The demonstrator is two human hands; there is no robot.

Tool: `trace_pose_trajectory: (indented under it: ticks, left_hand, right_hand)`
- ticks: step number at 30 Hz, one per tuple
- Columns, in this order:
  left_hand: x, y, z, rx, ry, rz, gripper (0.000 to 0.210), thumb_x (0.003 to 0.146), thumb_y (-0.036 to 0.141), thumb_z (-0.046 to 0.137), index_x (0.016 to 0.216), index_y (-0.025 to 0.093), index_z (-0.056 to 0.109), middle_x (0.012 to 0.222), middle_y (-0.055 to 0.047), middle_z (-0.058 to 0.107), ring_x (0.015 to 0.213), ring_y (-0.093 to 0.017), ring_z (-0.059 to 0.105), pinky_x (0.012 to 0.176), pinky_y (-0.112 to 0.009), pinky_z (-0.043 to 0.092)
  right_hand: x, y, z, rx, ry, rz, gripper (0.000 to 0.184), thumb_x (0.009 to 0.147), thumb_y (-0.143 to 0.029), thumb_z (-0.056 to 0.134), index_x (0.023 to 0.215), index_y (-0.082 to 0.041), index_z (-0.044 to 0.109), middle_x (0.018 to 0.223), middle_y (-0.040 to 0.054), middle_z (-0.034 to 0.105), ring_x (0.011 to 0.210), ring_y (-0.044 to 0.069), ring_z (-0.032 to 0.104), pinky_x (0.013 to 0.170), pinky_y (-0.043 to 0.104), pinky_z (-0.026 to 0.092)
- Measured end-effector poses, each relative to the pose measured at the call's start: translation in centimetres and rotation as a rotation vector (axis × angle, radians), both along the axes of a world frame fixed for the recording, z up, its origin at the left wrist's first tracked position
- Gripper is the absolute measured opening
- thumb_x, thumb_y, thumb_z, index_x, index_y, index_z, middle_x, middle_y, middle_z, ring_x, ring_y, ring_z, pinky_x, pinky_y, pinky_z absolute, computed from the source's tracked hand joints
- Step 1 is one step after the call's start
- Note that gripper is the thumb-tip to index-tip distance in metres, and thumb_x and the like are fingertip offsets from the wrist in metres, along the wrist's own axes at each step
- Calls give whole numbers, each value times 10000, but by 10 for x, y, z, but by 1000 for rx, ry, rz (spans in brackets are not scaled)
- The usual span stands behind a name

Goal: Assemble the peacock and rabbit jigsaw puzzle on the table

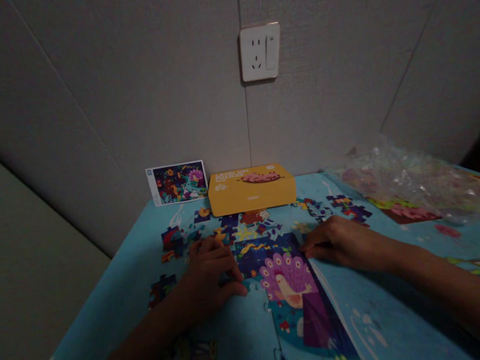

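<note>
A partly joined jigsaw puzzle [286, 305] lies on the blue tablecloth in front of me, showing a pink and purple peacock on a dark ground. My left hand [211, 274] rests along its left edge, fingers bent, thumb stretched out and apart from the index finger, with nothing visible held. At the upper right corner, my right hand [334, 241] has thumb and fingertips pinched together on the dark edge piece [292, 241]. Loose puzzle pieces [252, 231] lie just beyond both hands, and a dark loose piece [163, 289] is left of my left hand.
Against the wall stand a yellow puzzle box [251, 197] and a picture card [180, 183]. Crumpled clear plastic [415, 178] covers colourful sheets at the right. More dark pieces [353, 211] lie right of the box. A socket [260, 52] is on the wall.
</note>
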State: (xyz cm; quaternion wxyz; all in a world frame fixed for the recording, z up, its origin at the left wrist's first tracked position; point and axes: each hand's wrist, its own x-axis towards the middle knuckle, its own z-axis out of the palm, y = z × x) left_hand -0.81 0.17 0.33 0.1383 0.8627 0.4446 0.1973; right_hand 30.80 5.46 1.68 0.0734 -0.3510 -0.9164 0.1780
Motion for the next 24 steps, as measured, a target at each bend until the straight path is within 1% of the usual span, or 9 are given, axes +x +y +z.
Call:
trace_pose_trajectory:
  ticks: [5,12,16,20,24]
  left_hand:
    - [0,-2,1,-11,-15,0,173,707,257,831,756,219,670,840,28,672,973,-222,497,901,-390,261]
    - [1,1,3,-8,6,-4,171,712,270,827,748,213,670,831,15,669,976,-233,494,901,-397,262]
    - [1,1,3,-11,11,-8,186,703,286,834,738,211,667,816,14,670,960,-232,499,889,-396,268]
    - [0,0,1,-3,14,-3,193,702,288,834,746,212,663,833,15,670,965,-234,494,885,-399,272]
    - [0,0,0,3,26,-13,173,730,301,812,757,216,664,834,11,669,968,-233,494,892,-404,274]
  right_hand:
    - [0,-1,0,-2,-9,-15,187,912,-217,545,900,-197,730,821,34,737,746,177,686,654,260,435]
    - [-3,-2,4,-7,-18,-14,183,912,-206,548,919,-191,729,850,38,740,782,180,689,691,259,442]
    - [-2,-2,3,-1,-11,-16,185,912,-211,545,922,-195,729,853,38,742,794,187,694,688,262,442]
    - [-1,-2,1,19,-12,-20,182,905,-206,546,899,-197,728,822,36,738,754,180,687,659,262,430]
    - [-2,-2,2,17,0,-16,187,900,-194,543,893,-197,729,808,37,734,734,168,677,652,259,424]
